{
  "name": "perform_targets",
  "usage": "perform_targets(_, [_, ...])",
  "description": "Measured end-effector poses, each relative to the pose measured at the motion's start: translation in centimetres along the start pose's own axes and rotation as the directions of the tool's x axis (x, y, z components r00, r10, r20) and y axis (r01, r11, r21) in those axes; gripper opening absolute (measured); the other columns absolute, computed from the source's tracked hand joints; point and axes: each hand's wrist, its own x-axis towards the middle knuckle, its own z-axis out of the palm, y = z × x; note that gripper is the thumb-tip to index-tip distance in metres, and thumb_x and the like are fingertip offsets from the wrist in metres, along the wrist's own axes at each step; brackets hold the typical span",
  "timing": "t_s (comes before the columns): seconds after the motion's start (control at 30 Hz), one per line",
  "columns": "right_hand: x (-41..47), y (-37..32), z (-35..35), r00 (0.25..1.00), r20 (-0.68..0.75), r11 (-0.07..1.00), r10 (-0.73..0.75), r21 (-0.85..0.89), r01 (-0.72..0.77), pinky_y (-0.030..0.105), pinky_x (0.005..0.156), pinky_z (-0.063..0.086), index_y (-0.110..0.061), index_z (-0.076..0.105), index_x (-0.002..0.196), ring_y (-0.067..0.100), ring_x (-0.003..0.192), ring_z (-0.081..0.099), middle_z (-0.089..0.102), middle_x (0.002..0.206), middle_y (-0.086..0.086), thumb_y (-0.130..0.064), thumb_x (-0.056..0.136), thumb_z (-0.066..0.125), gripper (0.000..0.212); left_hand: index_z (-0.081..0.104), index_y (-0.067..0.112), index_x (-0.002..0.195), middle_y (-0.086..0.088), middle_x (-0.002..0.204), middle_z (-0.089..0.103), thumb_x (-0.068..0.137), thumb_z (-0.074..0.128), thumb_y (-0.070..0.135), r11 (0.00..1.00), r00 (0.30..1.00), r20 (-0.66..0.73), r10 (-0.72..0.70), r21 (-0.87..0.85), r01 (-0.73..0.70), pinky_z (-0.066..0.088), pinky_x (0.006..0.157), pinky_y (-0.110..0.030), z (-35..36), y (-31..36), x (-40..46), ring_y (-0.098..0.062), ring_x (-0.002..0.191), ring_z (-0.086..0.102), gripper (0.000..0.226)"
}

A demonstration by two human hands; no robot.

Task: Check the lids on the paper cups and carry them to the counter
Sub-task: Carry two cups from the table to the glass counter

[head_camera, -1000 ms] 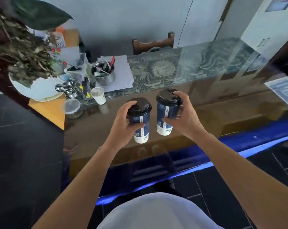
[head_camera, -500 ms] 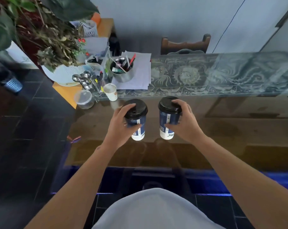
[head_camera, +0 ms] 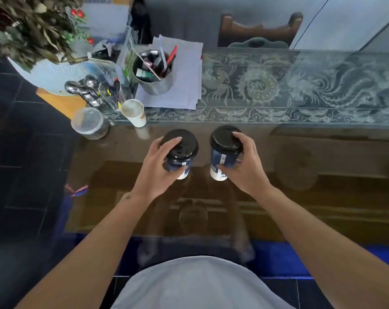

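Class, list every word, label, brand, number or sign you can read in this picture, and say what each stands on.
No text can be read here.
Left blue cup: white label strip, print too blurred.
Right blue cup: white label with small dark marks, too small to read.
Papers under the metal pen pot: no legible writing.
Small white cup: a brownish mark, unreadable.
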Motion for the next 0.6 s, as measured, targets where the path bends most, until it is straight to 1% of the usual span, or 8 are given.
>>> perform_targets(0.1, [1.4,1.0,1.1,1.0,0.026,1.0,0.001,0.007,-0.002,0.049,0.098,0.058,-0.027,0.036,0.148,0.021,0.137,0.048,0.037,0.148,-0.003,-0.011,0.072,0.094,0.096,0.052,0.037,0.151,-0.006,0.152,0.045,0.084,0.092,0.015,0.999,0.999,-0.023,-0.049,0.001,0.049,0.056,0.11,-0.054,0.4,-1.5,1.0,-0.029,0.14,0.054,0.081])
perform_targets(0.23, [2.3,1.8,2.4,0.996,0.085,1.0,0.02,-0.021,-0.019,0.045,0.103,0.056,-0.018,0.038,0.148,0.023,0.141,0.043,0.036,0.154,0.012,-0.005,0.075,0.091,0.092,0.055,0.028,0.15,-0.011,0.153,0.046,0.082,0.093,0.01,0.995,0.992,-0.07,-0.101,0.019,0.102,0.056,0.11,-0.052,0.9,-2.4,1.4,-0.024,0.139,0.054,0.08])
perform_targets(0.33, [2.5,2.1,2.9,0.991,0.133,0.999,-0.003,-0.053,0.01,0.049,0.106,0.054,-0.008,0.042,0.148,0.026,0.142,0.041,0.034,0.155,0.016,-0.006,0.077,0.09,0.085,0.057,0.023,0.148,-0.017,0.153,0.047,0.083,0.092,0.012,0.996,0.995,-0.084,-0.051,0.069,0.057,0.057,0.107,-0.055,1.1,-2.5,1.2,-0.029,0.139,0.053,0.075])
perform_targets(0.4, [2.2,2.3,2.9,0.989,0.147,0.996,-0.033,-0.081,0.045,0.049,0.107,0.054,-0.008,0.043,0.147,0.028,0.141,0.042,0.034,0.155,0.018,-0.009,0.08,0.089,0.082,0.057,0.022,0.147,-0.022,0.151,0.048,0.084,0.091,0.012,0.995,0.997,-0.081,0.001,0.096,0.007,0.058,0.106,-0.055,1.4,-2.4,0.9,-0.035,0.139,0.054,0.073])
perform_targets(0.47, [1.7,2.7,2.9,0.989,0.135,0.991,-0.067,-0.104,0.082,0.038,0.11,0.051,-0.013,0.042,0.146,0.029,0.138,0.044,0.037,0.153,0.022,-0.012,0.081,0.089,0.081,0.056,0.022,0.146,-0.025,0.151,0.049,0.084,0.091,0.009,0.993,0.996,-0.087,0.027,0.117,-0.017,0.053,0.115,-0.043,1.7,-2.2,0.6,-0.036,0.141,0.051,0.073])
perform_targets(0.53, [0.9,3.1,2.8,0.991,0.111,0.988,-0.076,-0.127,0.09,0.018,0.111,0.043,-0.019,0.04,0.144,0.027,0.133,0.046,0.04,0.15,0.025,-0.014,0.081,0.089,0.08,0.054,0.023,0.146,-0.028,0.151,0.047,0.084,0.09,0.008,0.991,0.996,-0.085,0.041,0.133,-0.029,0.04,0.122,-0.024,1.9,-2.1,0.2,-0.035,0.143,0.048,0.073])
perform_targets(0.57, [0.5,3.2,2.7,0.992,0.102,0.986,-0.074,-0.139,0.088,0.014,0.108,0.041,-0.02,0.039,0.143,0.026,0.13,0.047,0.042,0.149,0.025,-0.015,0.081,0.089,0.079,0.053,0.023,0.146,-0.029,0.152,0.046,0.085,0.09,0.009,0.99,0.996,-0.081,0.043,0.137,-0.031,0.036,0.123,-0.019,1.9,-2.0,0.0,-0.035,0.143,0.047,0.073])
perform_targets(0.6, [0.1,3.4,2.7,0.993,0.096,0.985,-0.071,-0.152,0.085,0.017,0.106,0.042,-0.021,0.04,0.143,0.026,0.128,0.049,0.043,0.149,0.024,-0.017,0.081,0.089,0.079,0.052,0.024,0.146,-0.03,0.152,0.045,0.086,0.088,0.012,0.99,0.996,-0.082,0.042,0.141,-0.03,0.035,0.123,-0.017,2.0,-2.0,-0.3,-0.036,0.143,0.046,0.071])
